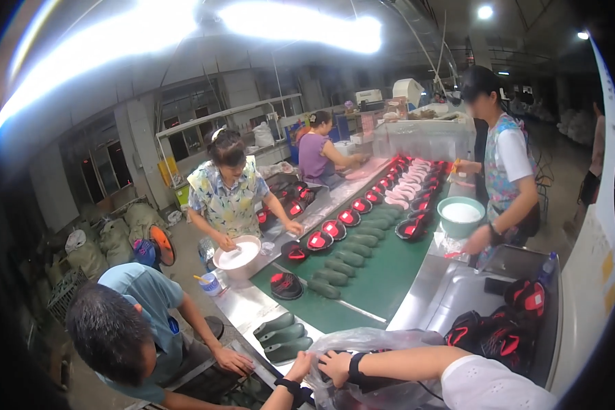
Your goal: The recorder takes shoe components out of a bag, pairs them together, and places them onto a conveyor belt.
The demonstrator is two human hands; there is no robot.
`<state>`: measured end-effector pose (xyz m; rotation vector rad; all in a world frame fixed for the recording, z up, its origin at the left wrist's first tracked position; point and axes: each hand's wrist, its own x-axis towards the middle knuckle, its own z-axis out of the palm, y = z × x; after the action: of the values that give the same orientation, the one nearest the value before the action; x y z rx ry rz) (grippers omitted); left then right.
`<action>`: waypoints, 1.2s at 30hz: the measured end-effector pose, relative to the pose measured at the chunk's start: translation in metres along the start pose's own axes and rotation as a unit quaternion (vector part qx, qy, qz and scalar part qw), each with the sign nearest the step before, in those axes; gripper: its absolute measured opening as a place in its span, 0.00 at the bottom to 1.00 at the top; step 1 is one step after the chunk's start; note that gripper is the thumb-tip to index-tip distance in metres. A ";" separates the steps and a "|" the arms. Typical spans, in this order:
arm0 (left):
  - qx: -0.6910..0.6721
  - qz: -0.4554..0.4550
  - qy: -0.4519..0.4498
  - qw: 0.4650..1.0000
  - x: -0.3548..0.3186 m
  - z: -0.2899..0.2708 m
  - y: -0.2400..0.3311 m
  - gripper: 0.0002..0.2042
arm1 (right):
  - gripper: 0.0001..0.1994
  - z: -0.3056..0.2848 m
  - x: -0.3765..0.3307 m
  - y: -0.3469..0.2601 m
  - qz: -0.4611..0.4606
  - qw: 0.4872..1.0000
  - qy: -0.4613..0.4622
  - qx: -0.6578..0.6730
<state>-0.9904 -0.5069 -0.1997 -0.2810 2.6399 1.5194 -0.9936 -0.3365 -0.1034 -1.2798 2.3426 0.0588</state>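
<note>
Both hands (335,369) at a translucent plastic bag (383,338), its contents indistinct.

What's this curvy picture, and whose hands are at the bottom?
There's no robot, just a person wearing a wide camera on their head. Its lens makes straight edges bend. The person's bare left hand and bare right hand are at a crinkly clear plastic bag; I can't tell how firmly the left one grips. On the long flat green work surface lie dark green foot-shaped pieces, pale pink curved pieces and black-and-red shoe parts. Other people stand around it.
</note>
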 end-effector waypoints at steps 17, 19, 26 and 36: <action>-0.367 -0.060 -0.073 0.925 -0.005 0.050 -0.031 0.33 | 0.51 0.013 -0.073 0.031 -0.035 0.995 -0.088 0.039; -0.241 0.014 -0.121 0.963 -0.021 0.035 -0.021 0.44 | 0.51 0.024 -0.064 0.015 -0.041 0.995 -0.088 0.009; 0.482 0.420 -0.037 0.768 -0.091 0.016 0.032 0.22 | 0.51 0.032 -0.027 0.018 -0.030 0.992 -0.122 0.010; 0.534 0.202 0.035 0.821 -0.028 0.015 -0.032 0.22 | 0.36 0.012 -0.003 0.082 0.049 0.997 -0.053 -0.014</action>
<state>-0.9571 -0.5068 -0.2300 0.3345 3.2156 -0.1548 -1.0540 -0.2847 -0.1274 -1.1446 2.3200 0.1866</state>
